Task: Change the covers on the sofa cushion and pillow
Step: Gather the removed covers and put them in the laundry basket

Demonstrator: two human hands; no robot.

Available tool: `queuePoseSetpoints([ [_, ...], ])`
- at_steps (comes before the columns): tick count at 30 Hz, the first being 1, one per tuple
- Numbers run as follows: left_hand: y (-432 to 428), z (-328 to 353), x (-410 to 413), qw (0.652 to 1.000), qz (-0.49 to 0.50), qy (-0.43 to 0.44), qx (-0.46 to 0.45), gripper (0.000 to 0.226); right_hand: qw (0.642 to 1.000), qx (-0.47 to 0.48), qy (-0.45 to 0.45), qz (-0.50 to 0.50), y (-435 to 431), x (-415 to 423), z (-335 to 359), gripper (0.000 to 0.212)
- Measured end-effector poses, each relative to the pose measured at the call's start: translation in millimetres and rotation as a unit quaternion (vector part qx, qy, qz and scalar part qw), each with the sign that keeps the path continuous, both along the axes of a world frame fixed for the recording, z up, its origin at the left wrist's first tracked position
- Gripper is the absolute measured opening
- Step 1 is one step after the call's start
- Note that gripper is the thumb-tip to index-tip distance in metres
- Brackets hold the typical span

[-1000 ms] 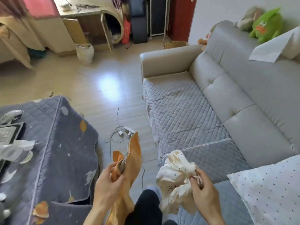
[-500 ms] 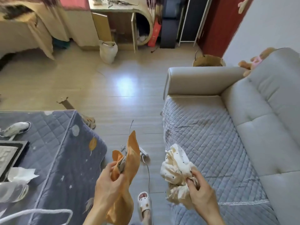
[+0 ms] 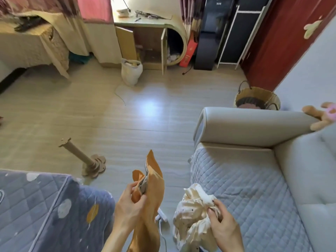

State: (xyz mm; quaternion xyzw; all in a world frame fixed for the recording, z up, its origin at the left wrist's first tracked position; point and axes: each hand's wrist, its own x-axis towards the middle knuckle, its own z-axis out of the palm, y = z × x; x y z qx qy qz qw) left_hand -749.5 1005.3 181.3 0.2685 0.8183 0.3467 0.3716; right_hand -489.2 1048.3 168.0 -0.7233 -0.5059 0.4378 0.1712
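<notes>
The grip of the left hand (image 3: 127,206) is closed on the orange cover (image 3: 152,180). The cloth is pinched between thumb and fingers near its open top edge, where a grey inside is shown. The rest is hung down past the wrist. The grip of the right hand (image 3: 223,226) is closed round the cream cover (image 3: 192,210), which is bunched into a ball. Both covers are held in the air above the floor (image 3: 127,115), between the near corner of the worktop (image 3: 45,206) on the left and the front edge of the sofa (image 3: 254,128) on the right. No pillow or cushion can be seen, so it cannot be told which cover is old and which is new.

It is judged that the covers are being sorted. This would be done best if one cover were laid on the quilted pad (image 3: 236,179) at the sofa's front edge, so that both hands are freed for the other. The open side should be found first and the cloth shaken flat. Care should be taken with the white plug strip (image 3: 161,217) on the floor, just below the orange cover.
</notes>
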Motion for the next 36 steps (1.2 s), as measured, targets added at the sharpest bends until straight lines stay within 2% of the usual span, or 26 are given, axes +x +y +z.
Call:
queuePoseSetpoints([
  [5,123,18,-19,0.999,0.024,0.031,0.015,0.033,0.996,0.028,0.002,0.085,144,-37,20,0.02],
  [8,180,29,-45,0.996,0.063,0.052,0.023,0.039,0.99,0.051,0.004,0.129,229,-68,32,0.022],
  [12,250,28,-88,0.991,0.117,0.051,0.028,0.039,0.986,0.079,0.023,0.147,331,-114,42,0.029],
  [16,333,11,-130,0.992,0.122,0.036,0.021,0.038,0.986,0.069,0.019,0.148,415,-153,34,0.027],
  [22,497,-6,-208,0.999,0.039,0.026,-0.002,0.034,0.998,0.032,0.011,0.058,527,-206,25,0.029],
  [26,628,8,-242,0.997,-0.045,0.048,0.026,0.037,0.999,0.013,-0.021,-0.022,590,-224,22,0.023],
  [31,783,21,-240,0.985,-0.151,0.062,0.054,0.038,0.99,-0.01,-0.027,-0.139,660,-234,10,0.029],
  [36,910,6,-211,0.968,-0.233,0.075,0.055,0.038,0.974,-0.004,-0.006,-0.225,761,-218,-8,0.028],
])
